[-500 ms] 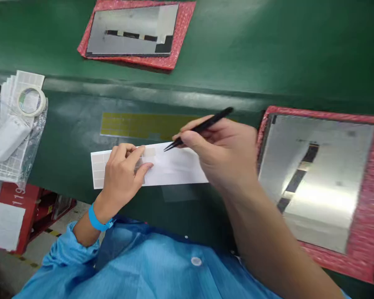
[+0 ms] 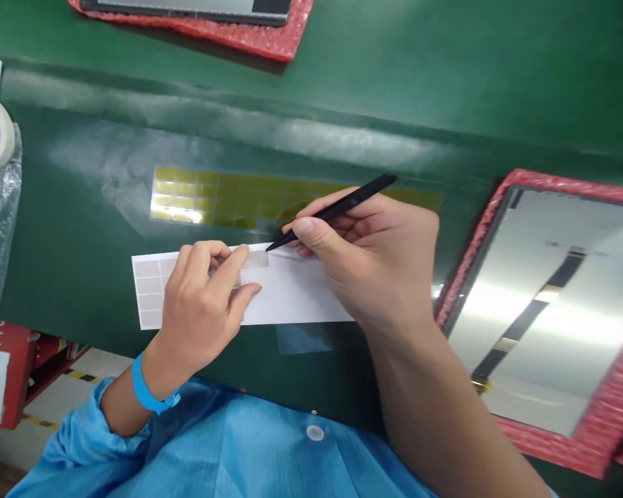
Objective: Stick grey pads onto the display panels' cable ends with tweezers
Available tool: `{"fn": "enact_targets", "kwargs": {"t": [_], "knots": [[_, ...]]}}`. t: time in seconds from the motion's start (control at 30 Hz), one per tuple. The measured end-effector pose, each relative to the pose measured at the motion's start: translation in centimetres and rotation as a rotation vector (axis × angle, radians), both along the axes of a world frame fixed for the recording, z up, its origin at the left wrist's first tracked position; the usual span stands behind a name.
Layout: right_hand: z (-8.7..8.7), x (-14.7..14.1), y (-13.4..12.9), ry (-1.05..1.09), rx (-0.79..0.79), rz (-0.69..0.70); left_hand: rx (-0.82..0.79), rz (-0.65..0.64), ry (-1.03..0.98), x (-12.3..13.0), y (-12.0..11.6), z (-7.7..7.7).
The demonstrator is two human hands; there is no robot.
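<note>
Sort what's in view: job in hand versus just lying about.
In the job:
tweezers, in the right hand
white sticker sheet, under the left hand

Apparently just lying about:
yellow sheet
tape roll
two panels on red wrap

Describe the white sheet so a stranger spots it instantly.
On the green table, find the left hand. The white sheet lies partly beneath it. Pale grey rectangles on white set it apart from the yellow strip lying just beyond.

open green mat (image 2: 77,249) left of the label sheet (image 2: 295,297), the silver panel (image 2: 555,339) in the way on the right
</note>
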State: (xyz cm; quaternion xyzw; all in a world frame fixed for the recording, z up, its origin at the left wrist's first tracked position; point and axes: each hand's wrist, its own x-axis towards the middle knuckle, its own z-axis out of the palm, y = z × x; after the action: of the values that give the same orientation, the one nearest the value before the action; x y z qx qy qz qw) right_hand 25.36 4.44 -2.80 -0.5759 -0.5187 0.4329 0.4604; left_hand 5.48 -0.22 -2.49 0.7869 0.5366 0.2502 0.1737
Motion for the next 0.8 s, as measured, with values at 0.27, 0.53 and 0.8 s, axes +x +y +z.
{"fn": "enact_targets", "kwargs": {"t": [0.27, 0.53, 0.8], "knots": [[-0.42, 0.0, 0.41, 0.029, -0.005, 0.01, -0.021, -0.005, -0.005, -0.02, 0.13, -0.12], [-0.2, 0.14, 0.5, -0.007, -0.021, 0.03, -0.026, -0.007, -0.005, -0.05, 0.13, -0.24], [-0.38, -0.08, 0.46, -0.003, -0.04, 0.017, -0.027, -0.006, -0.001, 0.04, 0.13, -0.19]]}}
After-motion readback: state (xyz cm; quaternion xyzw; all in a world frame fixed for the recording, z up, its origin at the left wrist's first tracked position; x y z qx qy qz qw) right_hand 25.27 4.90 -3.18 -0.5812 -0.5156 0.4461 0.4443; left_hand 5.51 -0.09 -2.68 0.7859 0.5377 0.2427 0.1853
